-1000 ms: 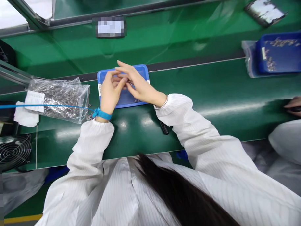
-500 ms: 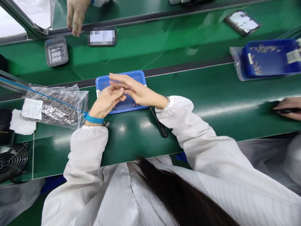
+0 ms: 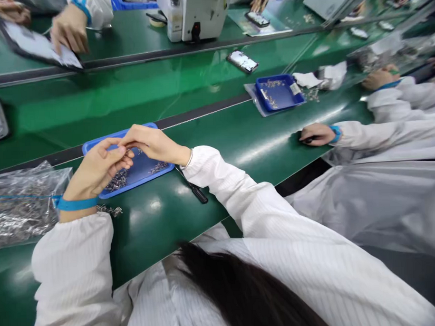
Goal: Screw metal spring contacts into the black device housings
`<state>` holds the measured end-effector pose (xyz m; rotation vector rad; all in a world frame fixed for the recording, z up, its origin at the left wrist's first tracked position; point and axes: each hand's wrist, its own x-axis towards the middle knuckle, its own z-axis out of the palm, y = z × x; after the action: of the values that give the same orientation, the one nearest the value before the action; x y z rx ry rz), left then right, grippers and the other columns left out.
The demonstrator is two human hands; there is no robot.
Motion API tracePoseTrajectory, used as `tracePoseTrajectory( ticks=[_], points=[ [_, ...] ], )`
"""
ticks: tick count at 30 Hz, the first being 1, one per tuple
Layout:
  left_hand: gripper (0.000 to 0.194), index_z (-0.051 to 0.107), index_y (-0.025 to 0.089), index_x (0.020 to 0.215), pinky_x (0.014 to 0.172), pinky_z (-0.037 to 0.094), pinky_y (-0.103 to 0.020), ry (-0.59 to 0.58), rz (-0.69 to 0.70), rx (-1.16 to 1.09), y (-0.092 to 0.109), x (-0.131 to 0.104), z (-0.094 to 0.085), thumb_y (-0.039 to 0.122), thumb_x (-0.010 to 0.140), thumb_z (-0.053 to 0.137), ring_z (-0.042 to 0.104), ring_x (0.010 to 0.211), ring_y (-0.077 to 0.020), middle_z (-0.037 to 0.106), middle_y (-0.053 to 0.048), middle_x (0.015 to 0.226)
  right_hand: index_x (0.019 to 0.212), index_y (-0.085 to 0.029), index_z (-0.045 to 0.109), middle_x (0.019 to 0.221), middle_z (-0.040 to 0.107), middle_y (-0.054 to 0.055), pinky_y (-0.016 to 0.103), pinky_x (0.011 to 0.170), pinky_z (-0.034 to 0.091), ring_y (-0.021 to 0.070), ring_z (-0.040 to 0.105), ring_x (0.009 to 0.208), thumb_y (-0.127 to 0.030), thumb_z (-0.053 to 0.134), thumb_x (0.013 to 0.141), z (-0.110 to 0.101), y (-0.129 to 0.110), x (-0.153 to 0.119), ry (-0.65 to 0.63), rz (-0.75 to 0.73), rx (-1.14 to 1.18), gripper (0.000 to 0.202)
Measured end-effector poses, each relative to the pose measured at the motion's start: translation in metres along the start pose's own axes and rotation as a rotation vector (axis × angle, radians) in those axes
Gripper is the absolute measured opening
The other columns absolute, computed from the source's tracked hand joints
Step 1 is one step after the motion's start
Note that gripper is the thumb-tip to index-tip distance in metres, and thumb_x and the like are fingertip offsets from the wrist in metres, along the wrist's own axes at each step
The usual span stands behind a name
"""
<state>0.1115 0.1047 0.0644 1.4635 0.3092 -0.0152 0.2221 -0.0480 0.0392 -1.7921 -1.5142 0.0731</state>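
Observation:
Over a shallow blue tray (image 3: 139,177) my two hands meet at the fingertips. My left hand (image 3: 101,162), with a blue wrist strap, is closed, thumb against fingers. My right hand (image 3: 150,141) has its fingers bent down in a pinch touching the left fingertips. Whatever lies between the fingers is too small to make out. Small bent metal pieces (image 3: 117,181) lie in heaps inside the tray, and more metal pieces (image 3: 112,211) lie on the bench by my left wrist. A black-handled screwdriver (image 3: 198,193) rests right of the tray.
A clear bag of metal parts (image 3: 22,203) lies at the left. Farther right, another blue tray (image 3: 281,92) holds similar pieces. A co-worker's hand (image 3: 318,133) grips something black on the bench. Across the green channel, another person's hand (image 3: 69,30) touches a dark-edged panel (image 3: 38,43).
The view has swung to the right, so things appear shifted left. My right fingers, stretched out before, are now bent into a pinch at the left fingertips.

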Motion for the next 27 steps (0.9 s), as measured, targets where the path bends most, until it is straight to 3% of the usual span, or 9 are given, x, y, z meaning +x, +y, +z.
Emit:
tracePoseTrajectory(
  ticks=[6,11,13,15,18,20,22,24,27],
  points=[
    [0.020,0.067,0.021,0.090,0.042,0.046,-0.018,-0.115,-0.076,-0.206,-0.006,0.001,0.010,0.018,0.070,0.066,0.050,0.049,-0.0079,0.059,-0.002,0.067,0.120,-0.015,0.055,0.118,0.058,0.013,0.041,0.108,0.044,0.0169,0.052,0.118,-0.031,0.011,0.105,0.018,0.019,-0.016,0.056,-0.149,-0.093,0.049],
    [0.010,0.057,0.018,0.075,0.036,0.036,-0.016,-0.054,-0.072,-0.204,-0.012,0.006,0.012,0.023,0.080,0.064,0.044,0.043,-0.0066,0.051,0.001,0.057,0.123,-0.018,0.053,0.124,0.055,0.009,0.042,0.109,0.042,0.0180,0.051,0.121,-0.029,0.016,0.106,0.001,0.011,-0.009,-0.138,-0.070,-0.141,0.042],
    [0.012,0.057,0.018,0.076,0.040,0.041,-0.016,0.019,-0.009,-0.136,-0.015,0.006,0.008,0.022,0.084,0.064,0.048,0.046,-0.0072,0.054,0.001,0.058,0.125,-0.016,0.052,0.121,0.057,0.010,0.042,0.106,0.044,0.0208,0.055,0.118,-0.031,0.028,0.105,-0.020,-0.006,-0.010,-0.220,0.082,-0.223,0.034],
    [0.007,0.059,0.018,0.082,0.048,0.048,-0.017,0.078,0.025,-0.077,-0.018,0.007,0.004,0.018,0.085,0.065,0.055,0.052,-0.0082,0.061,0.000,0.063,0.119,-0.012,0.055,0.111,0.062,0.014,0.042,0.099,0.048,0.0261,0.061,0.109,-0.039,0.045,0.101,-0.041,-0.028,-0.020,-0.272,0.357,-0.352,0.035],
    [0.007,0.057,0.017,0.089,0.059,0.054,-0.021,0.095,0.006,-0.013,-0.021,0.007,0.002,0.011,0.087,0.059,0.064,0.062,-0.0111,0.068,-0.003,0.073,0.096,-0.010,0.064,0.092,0.068,0.018,0.041,0.085,0.053,0.0318,0.067,0.093,-0.056,0.058,0.090,-0.058,-0.056,-0.051,-0.462,0.682,-0.538,0.046],
    [0.011,0.054,0.017,0.091,0.059,0.055,-0.023,0.105,-0.015,0.018,-0.023,0.008,0.003,0.007,0.088,0.052,0.067,0.062,-0.0120,0.070,-0.004,0.076,0.088,-0.012,0.065,0.087,0.069,0.019,0.038,0.078,0.054,0.0323,0.069,0.089,-0.055,0.060,0.089,-0.055,-0.071,-0.077,-0.692,0.718,-0.579,0.044],
    [0.014,0.051,0.017,0.091,0.057,0.055,-0.023,0.137,-0.022,0.040,-0.027,0.008,0.005,0.004,0.088,0.047,0.066,0.059,-0.0113,0.070,-0.002,0.074,0.097,-0.011,0.063,0.087,0.070,0.018,0.034,0.073,0.054,0.0307,0.071,0.088,-0.044,0.059,0.093,-0.044,-0.083,-0.101,-0.854,0.708,-0.574,0.034],
    [0.015,0.049,0.017,0.090,0.056,0.054,-0.022,0.158,-0.011,0.061,-0.031,0.009,0.006,0.003,0.088,0.047,0.066,0.057,-0.0106,0.070,0.000,0.072,0.110,-0.009,0.058,0.087,0.070,0.016,0.033,0.069,0.053,0.0291,0.071,0.085,-0.034,0.054,0.096,-0.029,-0.095,-0.119,-0.918,0.685,-0.546,0.029],
    [0.013,0.049,0.016,0.088,0.058,0.053,-0.023,0.142,0.006,0.073,-0.036,0.011,0.006,0.004,0.089,0.052,0.067,0.059,-0.0112,0.072,-0.002,0.076,0.116,-0.011,0.053,0.083,0.070,0.013,0.034,0.063,0.052,0.0293,0.071,0.078,-0.035,0.045,0.099,-0.005,-0.114,-0.131,-0.948,0.595,-0.476,0.030]
  ],
)
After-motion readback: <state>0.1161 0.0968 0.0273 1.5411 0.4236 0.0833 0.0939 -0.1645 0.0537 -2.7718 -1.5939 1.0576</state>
